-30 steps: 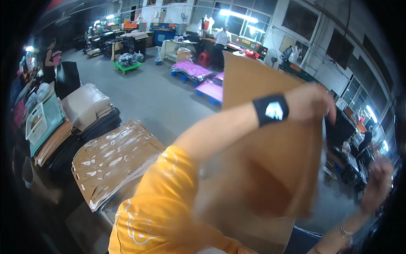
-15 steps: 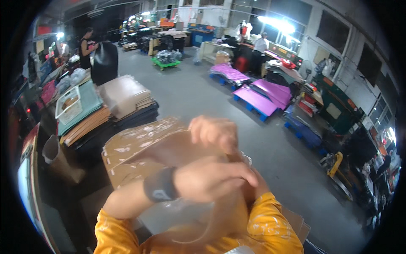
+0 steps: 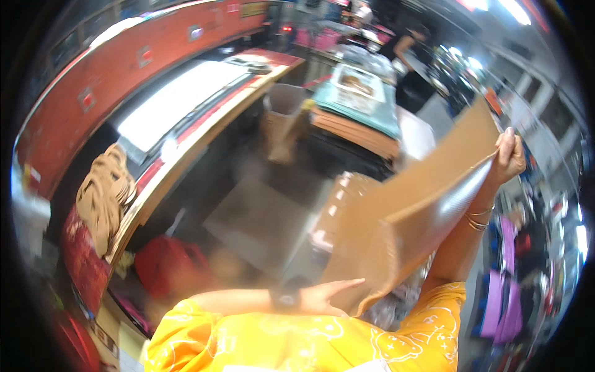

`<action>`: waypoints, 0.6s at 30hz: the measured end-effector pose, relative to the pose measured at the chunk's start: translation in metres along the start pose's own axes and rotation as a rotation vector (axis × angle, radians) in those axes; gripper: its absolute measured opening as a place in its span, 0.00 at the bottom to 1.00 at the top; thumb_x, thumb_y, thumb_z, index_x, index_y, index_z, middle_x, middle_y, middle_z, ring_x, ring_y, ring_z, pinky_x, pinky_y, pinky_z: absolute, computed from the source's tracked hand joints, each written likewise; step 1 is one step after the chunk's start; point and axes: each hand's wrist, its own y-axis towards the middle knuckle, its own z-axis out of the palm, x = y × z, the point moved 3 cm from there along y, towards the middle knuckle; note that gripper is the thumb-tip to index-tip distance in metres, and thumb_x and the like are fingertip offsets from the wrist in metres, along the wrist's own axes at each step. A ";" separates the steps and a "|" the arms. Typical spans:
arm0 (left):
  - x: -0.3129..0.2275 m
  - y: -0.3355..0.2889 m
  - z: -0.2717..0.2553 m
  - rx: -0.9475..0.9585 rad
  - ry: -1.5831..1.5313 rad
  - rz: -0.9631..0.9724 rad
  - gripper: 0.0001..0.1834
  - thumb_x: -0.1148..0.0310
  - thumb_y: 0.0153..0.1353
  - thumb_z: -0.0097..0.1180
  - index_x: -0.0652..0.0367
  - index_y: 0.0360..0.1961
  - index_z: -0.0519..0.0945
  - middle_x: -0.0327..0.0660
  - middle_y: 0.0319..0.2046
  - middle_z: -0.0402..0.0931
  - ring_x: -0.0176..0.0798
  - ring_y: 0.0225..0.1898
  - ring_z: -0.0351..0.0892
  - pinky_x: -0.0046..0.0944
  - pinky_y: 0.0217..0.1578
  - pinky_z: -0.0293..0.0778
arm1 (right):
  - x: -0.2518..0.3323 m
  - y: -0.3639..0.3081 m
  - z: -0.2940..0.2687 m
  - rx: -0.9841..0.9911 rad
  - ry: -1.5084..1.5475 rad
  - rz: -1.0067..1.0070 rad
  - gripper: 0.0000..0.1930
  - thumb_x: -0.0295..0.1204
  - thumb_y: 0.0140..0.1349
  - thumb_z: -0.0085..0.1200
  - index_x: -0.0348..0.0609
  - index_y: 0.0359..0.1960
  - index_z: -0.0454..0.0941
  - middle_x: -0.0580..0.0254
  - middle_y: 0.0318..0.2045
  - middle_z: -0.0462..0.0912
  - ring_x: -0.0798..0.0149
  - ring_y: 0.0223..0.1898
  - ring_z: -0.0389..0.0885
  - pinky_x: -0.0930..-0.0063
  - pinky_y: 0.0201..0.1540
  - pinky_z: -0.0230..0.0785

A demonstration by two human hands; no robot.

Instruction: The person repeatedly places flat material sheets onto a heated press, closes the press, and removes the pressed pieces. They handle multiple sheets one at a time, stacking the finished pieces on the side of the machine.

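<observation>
Head view: right fingers grip brown sheet; white-printed yellow shirt

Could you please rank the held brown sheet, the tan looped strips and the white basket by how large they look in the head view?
Largest: brown sheet
Middle: tan looped strips
Smallest: white basket, which sits farther off.

The sheet is tan, the shirt white-patterned yellow.
</observation>
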 end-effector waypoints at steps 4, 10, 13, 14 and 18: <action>0.013 -0.011 -0.087 -0.405 0.298 0.135 0.51 0.56 0.51 0.66 0.59 0.70 0.49 0.56 0.67 0.51 0.53 0.70 0.48 0.46 0.67 0.49 | 0.000 0.031 0.173 -0.238 -0.113 -0.298 0.15 0.35 0.61 0.55 0.38 0.20 0.77 0.67 0.15 0.75 0.72 0.18 0.67 0.73 0.21 0.58; 0.013 -0.056 -0.291 -1.289 -0.293 0.277 0.17 0.71 0.61 0.54 0.66 0.51 0.75 0.50 0.45 0.79 0.40 0.45 0.79 0.40 0.46 0.75 | 0.040 0.058 0.463 -0.097 0.744 0.030 0.18 0.35 0.60 0.57 0.37 0.15 0.73 0.75 0.12 0.66 0.78 0.19 0.62 0.75 0.21 0.55; -0.016 -0.108 -0.376 -1.736 0.046 0.386 0.10 0.68 0.66 0.52 0.65 0.39 0.78 0.39 0.32 0.80 0.32 0.32 0.77 0.33 0.34 0.74 | 0.094 0.077 0.607 -0.031 0.780 -0.237 0.11 0.33 0.62 0.55 0.38 0.28 0.81 0.67 0.20 0.76 0.72 0.25 0.72 0.76 0.30 0.66; -0.021 -0.129 -0.396 -1.779 -0.081 0.398 0.12 0.69 0.66 0.50 0.67 0.44 0.78 0.41 0.33 0.80 0.34 0.33 0.78 0.35 0.33 0.75 | 0.105 0.072 0.641 0.007 0.688 -0.391 0.10 0.33 0.62 0.56 0.38 0.31 0.81 0.63 0.24 0.78 0.68 0.28 0.74 0.74 0.35 0.67; -0.049 -0.221 -0.415 -2.063 -0.209 0.544 0.16 0.57 0.68 0.49 0.58 0.32 0.78 0.38 0.32 0.80 0.31 0.30 0.77 0.31 0.33 0.73 | 0.114 0.020 0.739 0.031 0.774 -0.657 0.11 0.34 0.60 0.58 0.38 0.38 0.79 0.54 0.36 0.81 0.58 0.39 0.79 0.69 0.44 0.70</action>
